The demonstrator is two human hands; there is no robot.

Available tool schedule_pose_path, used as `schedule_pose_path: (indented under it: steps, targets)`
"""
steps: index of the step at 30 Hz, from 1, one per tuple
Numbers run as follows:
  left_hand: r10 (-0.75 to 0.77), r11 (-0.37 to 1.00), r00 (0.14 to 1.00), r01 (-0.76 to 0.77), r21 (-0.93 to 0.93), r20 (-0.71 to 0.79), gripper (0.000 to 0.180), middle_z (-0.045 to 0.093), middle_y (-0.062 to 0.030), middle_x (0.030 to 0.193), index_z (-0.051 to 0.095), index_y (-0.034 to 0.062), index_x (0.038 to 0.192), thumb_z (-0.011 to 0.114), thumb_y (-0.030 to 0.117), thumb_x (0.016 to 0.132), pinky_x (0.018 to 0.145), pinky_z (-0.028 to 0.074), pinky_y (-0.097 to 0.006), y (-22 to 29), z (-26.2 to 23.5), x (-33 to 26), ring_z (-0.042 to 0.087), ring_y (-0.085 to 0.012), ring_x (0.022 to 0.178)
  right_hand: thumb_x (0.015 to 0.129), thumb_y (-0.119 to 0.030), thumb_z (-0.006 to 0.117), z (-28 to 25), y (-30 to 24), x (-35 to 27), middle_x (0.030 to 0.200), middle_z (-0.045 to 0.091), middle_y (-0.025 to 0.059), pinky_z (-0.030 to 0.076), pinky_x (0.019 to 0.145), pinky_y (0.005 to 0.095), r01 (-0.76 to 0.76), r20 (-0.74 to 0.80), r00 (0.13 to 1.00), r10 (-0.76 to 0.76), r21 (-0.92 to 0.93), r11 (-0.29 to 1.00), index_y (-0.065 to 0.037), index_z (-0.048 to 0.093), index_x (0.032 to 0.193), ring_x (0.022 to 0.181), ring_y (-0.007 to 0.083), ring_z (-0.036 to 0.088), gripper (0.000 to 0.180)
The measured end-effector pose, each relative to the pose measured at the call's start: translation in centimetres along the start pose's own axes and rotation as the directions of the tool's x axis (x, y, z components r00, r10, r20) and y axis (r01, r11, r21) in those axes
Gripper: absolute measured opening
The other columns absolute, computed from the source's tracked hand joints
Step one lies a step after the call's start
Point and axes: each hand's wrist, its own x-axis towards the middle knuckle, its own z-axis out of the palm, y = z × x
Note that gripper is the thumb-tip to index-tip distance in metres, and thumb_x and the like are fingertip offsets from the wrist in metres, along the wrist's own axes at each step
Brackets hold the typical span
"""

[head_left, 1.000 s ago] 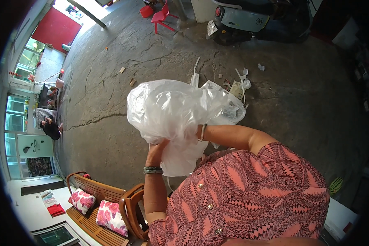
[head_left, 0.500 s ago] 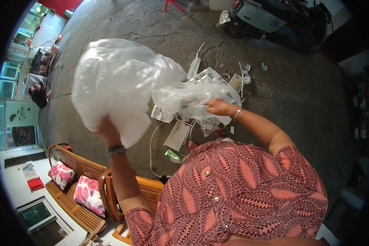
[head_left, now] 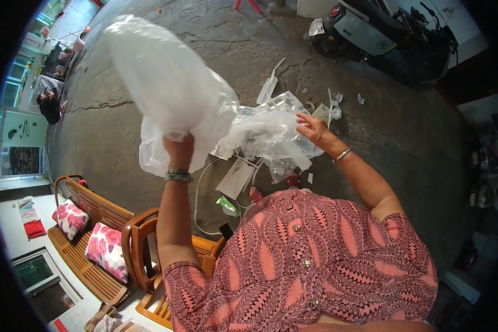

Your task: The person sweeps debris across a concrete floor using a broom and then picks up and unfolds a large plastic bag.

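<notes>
A large translucent plastic bag, puffed out, rises from my left hand, whose fingers are closed around its gathered lower part. Over the pile of scrap at my feet lies more crumpled clear plastic, partly touching the bag. At the right edge of that plastic is my right hand, fingers parted, with nothing visibly held. White plastic frame pieces stick out from beneath the sheeting. A flat whitish panel rests on the floor below the pile, by a green-and-white packet.
Scraps and a roll of tape lie right of the pile. A white cord curves along the floor. An electric scooter stands far right. Wooden seats with floral cushions are near left. A person sits far left.
My left hand has moved right and slightly up, and the bag has swung upward and narrowed. My right hand has lifted off the crumpled plastic, up and right, with its fingers parting.
</notes>
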Motion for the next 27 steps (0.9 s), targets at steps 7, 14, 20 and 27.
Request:
schedule_pose_path:
  steps: [7, 14, 20, 27]
  targets:
    - [-0.268, 0.925, 0.712, 0.378, -0.032, 0.649, 0.077, 0.038, -0.0291, 0.133, 0.044, 0.0059, 0.130, 0.074, 0.026, 0.062, 0.102, 0.036, -0.044, 2.2, 4.4, -8.8, 0.035, -0.0407, 0.127, 0.081, -0.021, 0.061, 2.2, -2.0, -0.3, 0.111, 0.061, 0.0201, 0.051, 0.081, 0.0345, 0.201, 0.117, 0.978, -0.173, -0.307, 0.930, -0.001, 0.054, 0.120, 0.092, 0.0285, 0.065, 0.045]
    - [-0.338, 0.657, 0.533, 0.723, -0.211, 0.776, 0.047, 0.064, -0.0234, 0.099, 0.059, -0.0034, 0.110, 0.059, 0.025, 0.072, 0.087, 0.047, -0.041, -0.8, 2.2, -31.4, 0.060, -0.0381, 0.095, 0.080, -0.023, 0.059, -0.8, 7.7, -6.9, 0.083, 0.066, 0.0127, 0.050, 0.066, 0.0311, -0.020, 0.433, 0.869, 0.240, -0.453, 0.891, 0.002, 0.059, 0.111, 0.071, 0.0171, 0.062, 0.040]
    - [-0.857, -0.042, -0.075, 0.996, 0.077, 0.510, 0.051, 0.062, -0.0182, 0.114, 0.054, -0.0016, 0.122, 0.058, 0.024, 0.078, 0.088, 0.047, -0.037, 1.3, -2.2, -52.4, 0.060, -0.0286, 0.104, 0.076, -0.025, 0.057, -2.5, 12.1, -3.9, 0.090, 0.068, 0.0175, 0.052, 0.073, 0.0331, 0.023, 0.476, 0.838, 0.269, -0.522, 0.852, 0.004, 0.062, 0.109, 0.078, 0.0260, 0.066, 0.044]
    - [-0.695, -0.673, -0.414, 0.664, -0.327, 0.589, 0.053, 0.057, -0.0072, 0.108, 0.038, 0.0051, 0.135, 0.052, 0.019, 0.087, 0.066, 0.049, -0.029, 17.5, -4.7, -55.7, 0.061, -0.0181, 0.086, 0.086, -0.024, 0.051, 0.0, 9.7, 3.7, 0.092, 0.066, 0.0079, 0.048, 0.060, 0.0273, -0.178, 0.523, 0.732, 0.436, -0.471, 0.864, -0.001, 0.055, 0.122, 0.075, 0.0153, 0.062, 0.043]
